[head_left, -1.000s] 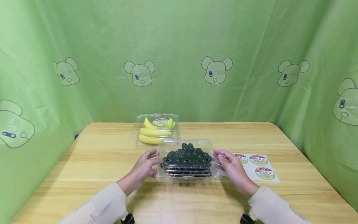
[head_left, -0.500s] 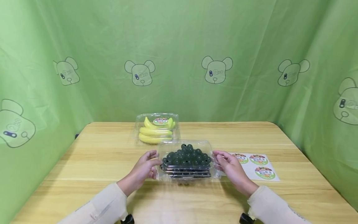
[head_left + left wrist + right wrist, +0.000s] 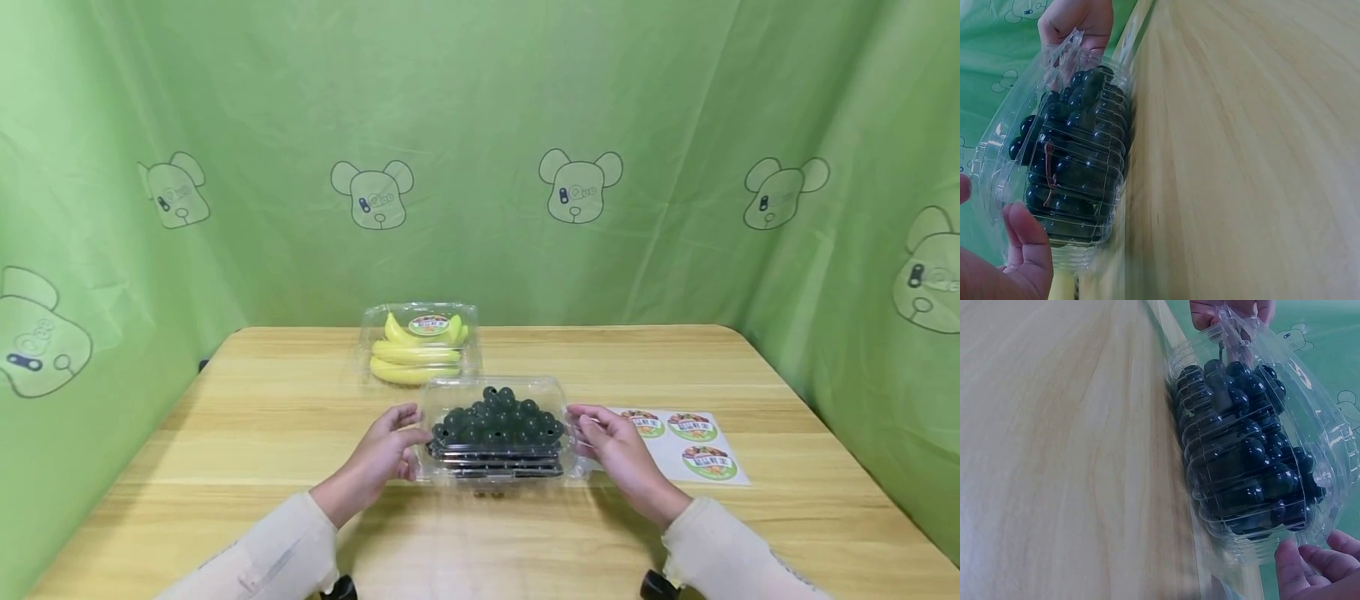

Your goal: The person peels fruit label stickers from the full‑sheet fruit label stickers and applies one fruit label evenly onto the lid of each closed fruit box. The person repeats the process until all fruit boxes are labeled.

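Note:
A clear plastic box with its lid down [image 3: 495, 483] holds dark grapes [image 3: 498, 421] in the head view. My left hand [image 3: 378, 454] grips the box's left end, and my right hand [image 3: 618, 454] grips the right end. The left wrist view shows the ribbed side of the box [image 3: 1072, 181], the left thumb and fingers [image 3: 1025, 240] at its near end. From the right wrist, the right fingers [image 3: 1316, 562] pinch the rim at the box's near corner. The box looks slightly tilted; whether its base touches the table cannot be told.
Behind and to the left stands a closed clear box of bananas [image 3: 415, 354] with a round label [image 3: 429, 325] on its lid. A white sheet [image 3: 667, 454] with several round stickers lies at the right, partly behind my right hand. Green curtains [image 3: 480, 250] surround the wooden table [image 3: 247, 400].
The grape box has shifted very slightly left and toward me, with both hands staying on its ends. My right hand has moved slightly left along with it.

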Available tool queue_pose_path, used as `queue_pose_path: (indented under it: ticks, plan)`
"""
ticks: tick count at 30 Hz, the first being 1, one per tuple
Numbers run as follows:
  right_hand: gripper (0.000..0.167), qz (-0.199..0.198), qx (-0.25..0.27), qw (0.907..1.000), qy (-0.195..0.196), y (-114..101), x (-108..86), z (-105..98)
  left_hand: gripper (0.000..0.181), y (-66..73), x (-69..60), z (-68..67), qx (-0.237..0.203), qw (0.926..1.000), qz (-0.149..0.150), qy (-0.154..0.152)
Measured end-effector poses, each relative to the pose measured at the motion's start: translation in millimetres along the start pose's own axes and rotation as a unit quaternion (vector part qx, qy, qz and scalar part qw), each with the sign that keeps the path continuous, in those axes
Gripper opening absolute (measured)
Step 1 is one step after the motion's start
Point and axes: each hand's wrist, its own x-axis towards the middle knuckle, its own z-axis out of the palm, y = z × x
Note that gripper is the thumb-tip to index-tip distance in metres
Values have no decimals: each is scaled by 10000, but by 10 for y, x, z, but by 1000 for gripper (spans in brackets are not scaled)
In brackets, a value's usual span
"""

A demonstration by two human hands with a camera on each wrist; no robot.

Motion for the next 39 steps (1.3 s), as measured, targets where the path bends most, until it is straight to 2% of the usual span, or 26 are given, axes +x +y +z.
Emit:
queue_pose_path:
  ticks: [8, 13, 18, 24, 28, 34, 39]
  plan:
    - [36, -26, -100, 9999, -76, 13, 4, -21, 68, -31, 6, -3, 99, 9999, -28, 71]
    - [37, -10, -285, 9995, -130, 20, 12, -32, 73, -19, 10, -12, 385, 9992, 48, 51]
    - [38, -46, -618, 9979, -163, 27, 43, -62, 76, -17, 22, -38, 832, 9963, 195, -30]
    - [39, -146, -1246, 9918, -250, 25, 65, -122, 70, -12, 16, -46, 1261, 9916, 289, -47]
    - [37, -358, -2055, 9779, -147, 45, 63, -173, 68, -19, 7, -41, 1335, 9908, 203, -39]
    - [30, -860, -3053, 9483, 88, 80, 96, -274, 67, -20, 8, -38, 1522, 9881, 220, -84]
    - [30, -867, -3667, 9262, -107, 73, 126, -376, 60, -16, -2, -38, 1758, 9838, 301, -182]
